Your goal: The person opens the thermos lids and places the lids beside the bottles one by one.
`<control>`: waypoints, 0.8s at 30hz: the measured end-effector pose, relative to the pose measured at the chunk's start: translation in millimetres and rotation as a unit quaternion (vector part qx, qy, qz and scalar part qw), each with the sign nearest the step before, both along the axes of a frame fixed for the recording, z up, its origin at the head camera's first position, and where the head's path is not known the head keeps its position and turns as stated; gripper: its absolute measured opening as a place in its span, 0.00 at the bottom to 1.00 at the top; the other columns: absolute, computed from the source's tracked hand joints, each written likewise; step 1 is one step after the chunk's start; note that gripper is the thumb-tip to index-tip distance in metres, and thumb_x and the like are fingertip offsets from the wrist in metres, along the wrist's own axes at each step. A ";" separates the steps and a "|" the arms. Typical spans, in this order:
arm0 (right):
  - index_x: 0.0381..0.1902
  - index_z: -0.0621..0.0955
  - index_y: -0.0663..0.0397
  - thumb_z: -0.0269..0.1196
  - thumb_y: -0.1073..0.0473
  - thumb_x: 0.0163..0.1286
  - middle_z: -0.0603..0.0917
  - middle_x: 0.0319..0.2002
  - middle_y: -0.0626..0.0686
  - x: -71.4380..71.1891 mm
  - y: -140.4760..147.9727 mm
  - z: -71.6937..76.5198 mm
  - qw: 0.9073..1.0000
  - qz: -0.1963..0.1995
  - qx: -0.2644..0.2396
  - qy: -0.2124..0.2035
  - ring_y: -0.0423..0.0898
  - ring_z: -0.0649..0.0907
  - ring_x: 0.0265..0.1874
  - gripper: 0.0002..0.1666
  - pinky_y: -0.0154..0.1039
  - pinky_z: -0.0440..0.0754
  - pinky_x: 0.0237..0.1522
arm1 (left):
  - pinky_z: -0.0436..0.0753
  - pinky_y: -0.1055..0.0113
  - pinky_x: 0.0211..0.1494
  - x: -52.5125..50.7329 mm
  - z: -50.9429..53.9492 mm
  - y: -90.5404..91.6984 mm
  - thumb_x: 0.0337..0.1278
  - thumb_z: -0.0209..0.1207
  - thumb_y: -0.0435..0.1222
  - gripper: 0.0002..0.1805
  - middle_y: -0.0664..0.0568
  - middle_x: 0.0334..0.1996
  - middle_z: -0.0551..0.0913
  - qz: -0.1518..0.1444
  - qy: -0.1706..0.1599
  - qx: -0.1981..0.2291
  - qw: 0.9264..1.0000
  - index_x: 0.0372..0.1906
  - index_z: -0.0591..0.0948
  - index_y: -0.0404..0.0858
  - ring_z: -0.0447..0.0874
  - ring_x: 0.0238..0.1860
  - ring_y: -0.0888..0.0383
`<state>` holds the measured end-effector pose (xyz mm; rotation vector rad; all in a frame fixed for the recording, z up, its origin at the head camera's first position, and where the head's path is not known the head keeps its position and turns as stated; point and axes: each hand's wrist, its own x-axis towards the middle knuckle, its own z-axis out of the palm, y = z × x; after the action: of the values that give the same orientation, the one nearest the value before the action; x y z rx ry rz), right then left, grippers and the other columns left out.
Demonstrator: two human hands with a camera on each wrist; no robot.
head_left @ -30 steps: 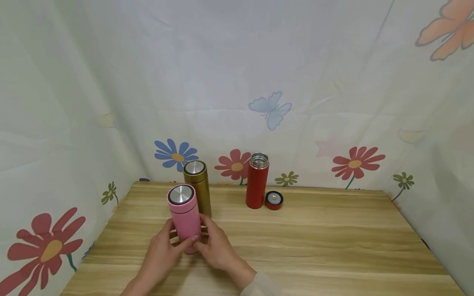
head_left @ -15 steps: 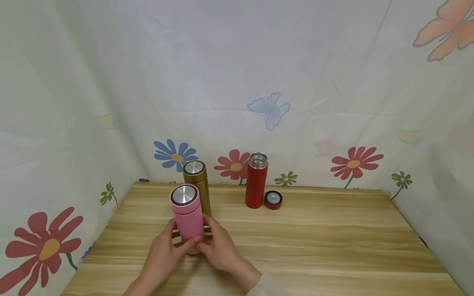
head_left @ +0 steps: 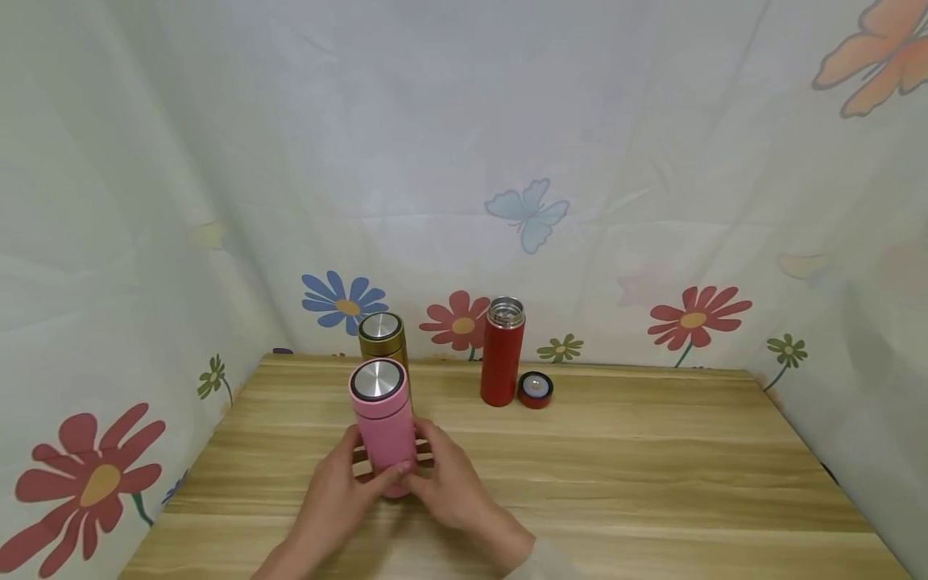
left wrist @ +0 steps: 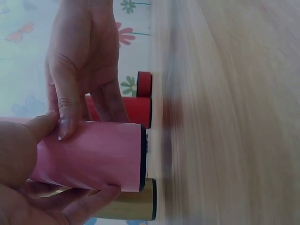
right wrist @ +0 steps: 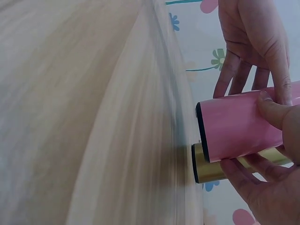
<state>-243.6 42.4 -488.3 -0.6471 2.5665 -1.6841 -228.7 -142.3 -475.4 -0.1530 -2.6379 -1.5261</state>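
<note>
Upright between both hands is a pink bottle (head_left: 386, 431) with a silver-topped lid. My left hand (head_left: 337, 491) grips its lower left side, and my right hand (head_left: 457, 487) grips its lower right side, the thumbs close together at the front. In the left wrist view the pink bottle (left wrist: 93, 154) shows a dark base held off the table surface. A gold bottle (head_left: 383, 337) with its lid on stands behind, partly hidden by the pink one.
A red bottle (head_left: 502, 358) without a lid stands toward the back of the wooden table (head_left: 652, 467). Its red lid (head_left: 536, 390) lies beside it on the right, inner side up. A flower-printed curtain (head_left: 435, 145) hangs behind the table.
Both hands have moved to the right with the pink bottle, which now covers more of the gold bottle. The red bottle and its lid have stayed in place.
</note>
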 end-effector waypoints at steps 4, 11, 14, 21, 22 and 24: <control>0.76 0.67 0.44 0.70 0.53 0.70 0.80 0.64 0.51 1.5 4.9 1.0 1.000 -0.001 0.003 -0.008 0.47 0.81 0.61 0.41 0.45 0.83 0.61 | 0.89 0.66 0.48 -0.4 -0.4 4.1 0.50 0.76 0.55 0.41 0.45 0.59 0.84 -0.002 -0.002 -0.002 1.000 0.67 0.73 0.45 0.85 0.58 0.48; 0.76 0.67 0.45 0.71 0.52 0.69 0.81 0.63 0.52 6.6 17.3 2.4 1.000 -0.007 0.003 -0.007 0.47 0.82 0.60 0.41 0.45 0.84 0.59 | 0.88 0.66 0.47 1.5 1.3 13.5 0.49 0.76 0.56 0.41 0.48 0.59 0.84 -0.015 0.002 0.005 1.000 0.67 0.74 0.46 0.85 0.57 0.50; 0.75 0.68 0.44 0.72 0.52 0.69 0.81 0.62 0.51 8.2 24.1 3.1 1.000 -0.008 0.002 -0.009 0.48 0.82 0.59 0.41 0.47 0.84 0.59 | 0.88 0.66 0.47 1.8 3.7 19.2 0.48 0.77 0.55 0.41 0.49 0.58 0.84 -0.021 -0.003 0.011 1.000 0.67 0.74 0.48 0.85 0.56 0.51; 0.74 0.69 0.45 0.73 0.52 0.68 0.81 0.62 0.51 11.1 38.5 5.6 1.000 -0.010 0.003 -0.010 0.50 0.82 0.59 0.41 0.48 0.85 0.58 | 0.88 0.67 0.47 0.7 5.2 31.1 0.47 0.77 0.54 0.41 0.51 0.57 0.84 -0.036 -0.007 0.018 0.999 0.67 0.74 0.52 0.84 0.56 0.51; 0.74 0.69 0.45 0.73 0.52 0.68 0.81 0.62 0.51 11.5 40.6 5.9 1.000 -0.011 0.003 -0.009 0.50 0.82 0.59 0.41 0.48 0.85 0.58 | 0.88 0.67 0.48 0.9 5.1 33.0 0.47 0.77 0.54 0.41 0.51 0.57 0.84 -0.038 -0.008 0.020 0.999 0.67 0.74 0.52 0.84 0.56 0.52; 0.73 0.69 0.45 0.73 0.52 0.67 0.81 0.61 0.51 13.0 44.7 6.8 1.000 -0.012 0.002 -0.011 0.51 0.82 0.59 0.40 0.49 0.85 0.58 | 0.88 0.68 0.47 1.4 4.5 36.8 0.46 0.77 0.55 0.40 0.51 0.56 0.85 -0.044 -0.007 0.023 0.999 0.66 0.75 0.51 0.84 0.56 0.52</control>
<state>-230.6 87.2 -481.5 -0.5969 2.5724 -1.6841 -227.3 -105.5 -470.8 -0.2597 -2.6375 -1.6195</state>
